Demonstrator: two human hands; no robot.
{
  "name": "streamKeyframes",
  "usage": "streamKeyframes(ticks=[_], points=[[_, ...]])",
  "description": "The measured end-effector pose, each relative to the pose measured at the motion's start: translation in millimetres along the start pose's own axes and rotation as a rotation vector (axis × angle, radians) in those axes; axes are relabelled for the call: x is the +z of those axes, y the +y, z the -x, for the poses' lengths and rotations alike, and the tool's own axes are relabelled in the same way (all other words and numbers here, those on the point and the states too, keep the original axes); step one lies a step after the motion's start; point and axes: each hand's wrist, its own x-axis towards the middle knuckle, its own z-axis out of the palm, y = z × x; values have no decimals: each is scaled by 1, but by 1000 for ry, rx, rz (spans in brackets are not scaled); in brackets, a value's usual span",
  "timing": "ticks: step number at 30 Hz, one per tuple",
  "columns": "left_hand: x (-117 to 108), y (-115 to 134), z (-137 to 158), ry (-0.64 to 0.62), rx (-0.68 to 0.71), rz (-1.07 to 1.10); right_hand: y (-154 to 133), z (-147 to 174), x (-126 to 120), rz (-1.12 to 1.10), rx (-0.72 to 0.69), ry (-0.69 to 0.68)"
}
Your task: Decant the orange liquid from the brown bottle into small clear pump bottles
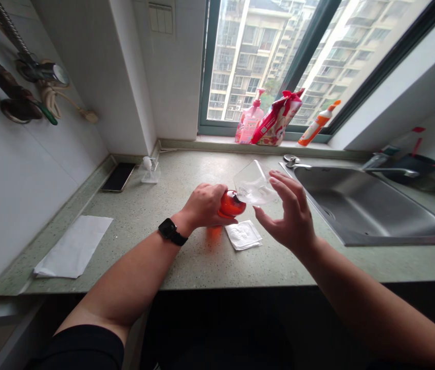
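My left hand [210,204], with a black watch on its wrist, is closed around a translucent orange-red round vessel [233,205] held above the counter. In my right hand [292,216], a clear square container [252,185] sits tilted between fingers and thumb. Its lower left corner meets the opening of the orange-red vessel, or overlaps it in view. Whether liquid is passing between them I cannot tell. Below the hands, a folded white tissue [243,235] lies on the speckled green counter [202,267].
To the left are a phone [118,177], a small clear pump bottle [150,170] and a white paper sheet [74,245]. A steel sink [367,210] is at right. A pink pump bottle [249,122], red bag [277,121] and orange bottle [318,125] line the windowsill.
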Motion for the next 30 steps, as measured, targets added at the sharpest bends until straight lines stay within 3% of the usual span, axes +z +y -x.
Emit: streamKeyframes(ticks=[30], points=[[-1, -12, 1, -5, -116, -16, -1, -37, 11, 84, 31, -188]])
